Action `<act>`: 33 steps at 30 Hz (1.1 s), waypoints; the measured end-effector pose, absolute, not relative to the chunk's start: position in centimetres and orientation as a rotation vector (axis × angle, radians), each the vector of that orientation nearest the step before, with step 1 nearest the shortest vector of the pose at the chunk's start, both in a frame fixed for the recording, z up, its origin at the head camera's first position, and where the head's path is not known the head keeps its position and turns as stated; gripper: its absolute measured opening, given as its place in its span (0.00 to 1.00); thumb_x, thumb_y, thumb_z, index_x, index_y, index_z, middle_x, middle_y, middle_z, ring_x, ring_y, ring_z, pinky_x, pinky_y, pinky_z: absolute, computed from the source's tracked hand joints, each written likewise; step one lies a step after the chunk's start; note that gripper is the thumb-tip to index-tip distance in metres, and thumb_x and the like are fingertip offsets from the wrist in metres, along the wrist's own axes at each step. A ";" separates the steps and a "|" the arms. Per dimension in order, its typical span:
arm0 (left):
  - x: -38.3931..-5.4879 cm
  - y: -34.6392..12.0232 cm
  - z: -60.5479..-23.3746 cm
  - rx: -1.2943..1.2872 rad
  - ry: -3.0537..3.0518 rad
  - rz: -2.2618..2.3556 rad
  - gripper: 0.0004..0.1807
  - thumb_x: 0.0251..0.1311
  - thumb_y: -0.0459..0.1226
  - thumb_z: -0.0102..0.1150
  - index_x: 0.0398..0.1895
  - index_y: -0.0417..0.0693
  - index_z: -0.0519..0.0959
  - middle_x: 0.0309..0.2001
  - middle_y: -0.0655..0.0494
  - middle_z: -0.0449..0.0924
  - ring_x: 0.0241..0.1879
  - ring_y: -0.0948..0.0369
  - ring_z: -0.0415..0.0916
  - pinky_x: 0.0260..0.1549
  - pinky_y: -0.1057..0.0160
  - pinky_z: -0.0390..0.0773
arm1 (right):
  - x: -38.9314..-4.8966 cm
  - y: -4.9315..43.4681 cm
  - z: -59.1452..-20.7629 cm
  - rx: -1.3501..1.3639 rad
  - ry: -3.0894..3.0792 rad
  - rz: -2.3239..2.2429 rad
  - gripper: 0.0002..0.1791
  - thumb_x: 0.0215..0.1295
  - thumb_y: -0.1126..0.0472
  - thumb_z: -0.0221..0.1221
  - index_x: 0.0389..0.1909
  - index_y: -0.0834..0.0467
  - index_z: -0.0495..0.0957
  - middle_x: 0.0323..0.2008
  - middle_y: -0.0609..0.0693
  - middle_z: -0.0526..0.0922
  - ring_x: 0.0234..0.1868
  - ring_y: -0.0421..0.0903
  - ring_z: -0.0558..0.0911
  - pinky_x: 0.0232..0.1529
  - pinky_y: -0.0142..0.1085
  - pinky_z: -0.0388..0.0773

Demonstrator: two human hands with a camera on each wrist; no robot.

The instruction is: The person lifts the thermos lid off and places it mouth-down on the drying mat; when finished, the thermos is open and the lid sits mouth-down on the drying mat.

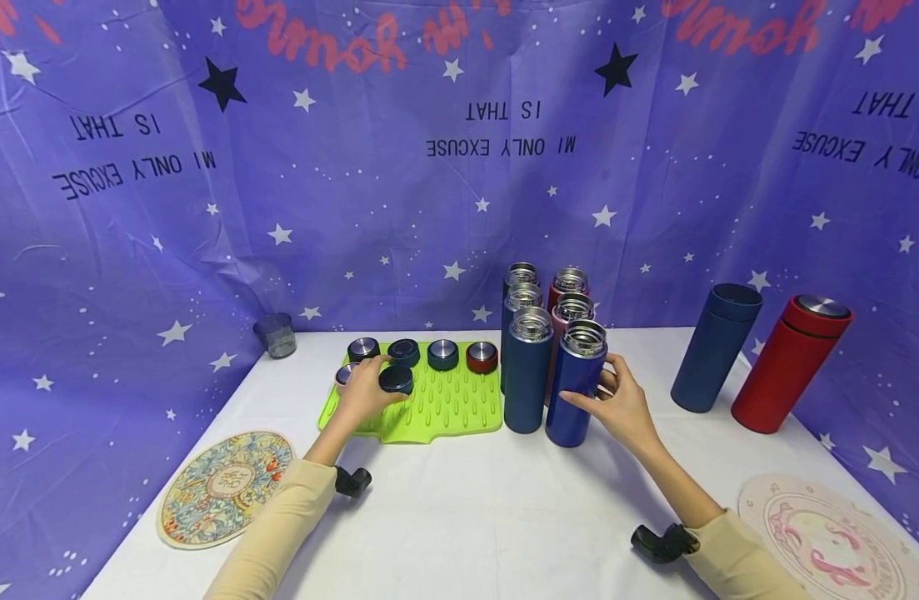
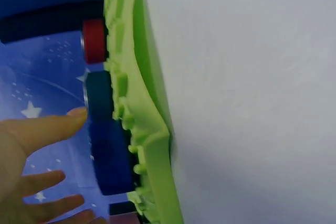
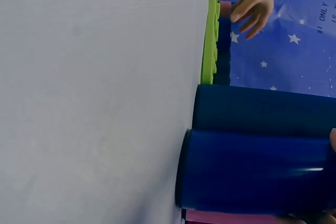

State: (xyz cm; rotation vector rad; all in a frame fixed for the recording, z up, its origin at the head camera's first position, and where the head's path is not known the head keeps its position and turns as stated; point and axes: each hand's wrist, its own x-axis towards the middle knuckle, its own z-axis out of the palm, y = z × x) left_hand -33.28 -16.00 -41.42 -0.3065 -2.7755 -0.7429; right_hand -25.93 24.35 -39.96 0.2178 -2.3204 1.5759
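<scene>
Sleeves (image 1: 275, 527) nearest, our left grip (image 1: 365, 392) is spread near a lid (image 1: 396, 380), our right grip (image 1: 624, 407) holds a blue bottle (image 1: 575, 375); six lidless bottles (image 1: 527, 379) seem left, two others (image 1: 789, 367) done.

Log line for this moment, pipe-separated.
left hand: at front dark-blue lid, contact unclear | right hand: holds lidless blue bottle | green mat: six lids

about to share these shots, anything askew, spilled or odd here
Lettering on the backdrop looks odd: it's upside down. The capped bottles seem to lean, maybe from lens distortion. Among the open bottles and lids, nothing looks spilled or damaged.
</scene>
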 end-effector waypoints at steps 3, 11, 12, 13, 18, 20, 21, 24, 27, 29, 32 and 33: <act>-31.8 -15.9 -41.1 -0.323 -2.692 -0.728 0.41 0.44 0.43 0.77 0.62 0.39 0.70 0.59 0.34 0.69 0.59 0.37 0.65 0.53 0.29 0.64 | -25.9 24.5 -39.9 0.222 -2.339 1.518 0.46 0.48 0.50 0.75 0.64 0.57 0.60 0.57 0.68 0.75 0.57 0.64 0.76 0.55 0.55 0.74; -28.9 -15.7 -41.1 -0.471 -2.766 -0.728 0.34 0.41 0.43 0.78 0.54 0.44 0.78 0.54 0.38 0.76 0.55 0.40 0.71 0.47 0.39 0.75 | -25.6 24.5 -39.8 0.212 -2.353 1.429 0.47 0.46 0.48 0.75 0.64 0.57 0.61 0.56 0.69 0.75 0.55 0.65 0.77 0.51 0.55 0.76; -28.7 -15.8 -41.3 -0.488 -2.792 -0.738 0.34 0.40 0.43 0.78 0.54 0.43 0.78 0.53 0.38 0.76 0.55 0.40 0.71 0.48 0.40 0.75 | -25.6 24.5 -39.8 0.214 -2.356 1.426 0.47 0.46 0.48 0.75 0.64 0.57 0.62 0.56 0.69 0.75 0.55 0.64 0.77 0.51 0.54 0.76; -28.5 -15.9 -41.4 -0.505 -2.812 -0.742 0.34 0.39 0.43 0.79 0.54 0.42 0.78 0.53 0.39 0.77 0.55 0.41 0.71 0.50 0.41 0.75 | -25.5 24.5 -39.7 0.219 -2.362 1.420 0.47 0.46 0.47 0.75 0.64 0.57 0.61 0.57 0.69 0.75 0.56 0.64 0.76 0.52 0.54 0.76; -28.3 -16.5 -42.4 -0.553 -2.846 -0.730 0.36 0.36 0.41 0.80 0.52 0.39 0.79 0.52 0.43 0.79 0.55 0.43 0.72 0.54 0.44 0.73 | -25.1 25.2 -39.6 0.299 -2.410 1.370 0.50 0.47 0.48 0.74 0.68 0.59 0.60 0.60 0.68 0.72 0.59 0.64 0.73 0.57 0.54 0.73; -28.5 -16.8 -42.7 -0.565 -2.855 -0.718 0.36 0.36 0.41 0.80 0.52 0.38 0.78 0.52 0.43 0.78 0.55 0.42 0.72 0.55 0.44 0.72 | -24.8 25.7 -39.5 0.344 -2.427 1.331 0.50 0.48 0.49 0.74 0.69 0.58 0.59 0.62 0.66 0.71 0.61 0.63 0.72 0.59 0.53 0.71; -28.5 -17.0 -42.7 -0.568 -2.863 -0.722 0.36 0.36 0.41 0.80 0.53 0.38 0.78 0.53 0.43 0.78 0.55 0.42 0.71 0.55 0.44 0.71 | -24.7 26.0 -39.5 0.367 -2.427 1.312 0.50 0.47 0.50 0.75 0.69 0.58 0.60 0.62 0.65 0.71 0.62 0.63 0.72 0.59 0.53 0.71; -28.7 -17.3 -42.9 -0.583 -2.885 -0.725 0.37 0.37 0.42 0.80 0.54 0.37 0.78 0.53 0.42 0.78 0.55 0.41 0.72 0.55 0.43 0.72 | -24.2 27.0 -39.5 0.416 -2.414 1.250 0.49 0.48 0.53 0.74 0.70 0.58 0.61 0.64 0.62 0.70 0.63 0.61 0.71 0.59 0.52 0.70; -28.9 -17.5 -42.9 -0.597 -2.899 -0.724 0.36 0.38 0.43 0.79 0.54 0.37 0.78 0.52 0.42 0.79 0.54 0.42 0.73 0.54 0.44 0.72 | -23.8 28.2 -39.4 0.396 -2.379 1.189 0.47 0.49 0.55 0.74 0.69 0.58 0.63 0.65 0.59 0.69 0.63 0.59 0.71 0.60 0.46 0.70; -29.0 -17.6 -43.1 -0.604 -2.903 -0.713 0.36 0.38 0.43 0.79 0.53 0.37 0.78 0.51 0.43 0.79 0.53 0.42 0.73 0.54 0.44 0.73 | -23.5 29.1 -39.2 0.346 -2.351 1.165 0.45 0.50 0.56 0.74 0.69 0.57 0.64 0.65 0.58 0.70 0.63 0.59 0.71 0.61 0.39 0.70; -29.1 -17.6 -43.1 -0.612 -2.908 -0.706 0.36 0.39 0.43 0.79 0.53 0.37 0.78 0.51 0.42 0.79 0.52 0.43 0.74 0.53 0.45 0.73 | -23.1 30.4 -38.9 0.244 -2.302 1.149 0.44 0.52 0.56 0.73 0.69 0.56 0.64 0.65 0.56 0.70 0.63 0.58 0.70 0.61 0.29 0.67; -29.1 -17.6 -43.1 -0.611 -2.911 -0.706 0.36 0.39 0.43 0.79 0.53 0.37 0.78 0.51 0.42 0.79 0.52 0.43 0.74 0.53 0.45 0.73 | -23.0 30.9 -38.7 0.205 -2.283 1.149 0.43 0.53 0.57 0.72 0.70 0.55 0.64 0.65 0.56 0.70 0.64 0.58 0.70 0.61 0.27 0.67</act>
